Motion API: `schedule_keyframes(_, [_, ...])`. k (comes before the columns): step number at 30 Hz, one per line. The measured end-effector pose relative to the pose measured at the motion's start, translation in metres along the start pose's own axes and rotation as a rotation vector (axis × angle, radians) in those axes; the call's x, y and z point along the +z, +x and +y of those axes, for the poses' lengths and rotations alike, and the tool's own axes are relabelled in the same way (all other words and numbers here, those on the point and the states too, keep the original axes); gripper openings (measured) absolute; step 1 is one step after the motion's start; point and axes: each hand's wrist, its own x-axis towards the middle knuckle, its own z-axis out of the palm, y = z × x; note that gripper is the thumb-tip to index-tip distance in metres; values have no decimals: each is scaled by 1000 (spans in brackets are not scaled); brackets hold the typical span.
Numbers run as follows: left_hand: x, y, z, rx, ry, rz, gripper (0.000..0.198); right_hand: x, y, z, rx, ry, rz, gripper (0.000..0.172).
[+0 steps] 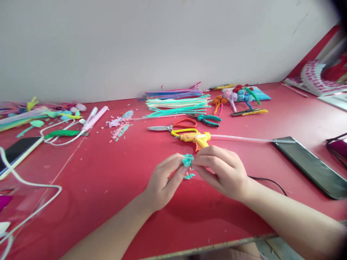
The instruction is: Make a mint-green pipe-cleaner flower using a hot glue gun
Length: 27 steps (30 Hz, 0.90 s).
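Both hands meet over the red table [108,173] near its front edge. My left hand [165,180] pinches a small teal fuzzy piece [187,160] between thumb and fingers. My right hand [219,169] is closed on the same piece from the right side, fingertips touching it. A few teal scraps [189,176] lie on the table just under the hands. Just behind the hands lies a yellow glue gun [196,137] with a clear glue stick [244,139] sticking out to the right.
Scissors [169,127], teal-handled pliers [207,120] and a bundle of coloured pipe cleaners [176,103] lie behind. Finished fuzzy flowers [238,95] sit at back right. A dark tablet [311,166] lies at right, a phone [16,151] and white cables [32,187] at left.
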Motion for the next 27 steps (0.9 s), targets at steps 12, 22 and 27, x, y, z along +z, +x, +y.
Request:
schedule_keyframes(12, [0,0,-4,54,33,-11,13,1,1,-1,-24,17,-3,15])
schedule_keyframes(22, [1,1,-7,160,77,36,11,-1,2,-5,-78,-47,-44,15])
schedule_keyframes(27, [0,2,-6,207,78,93,11,-1,1,-6,-20,36,23,27])
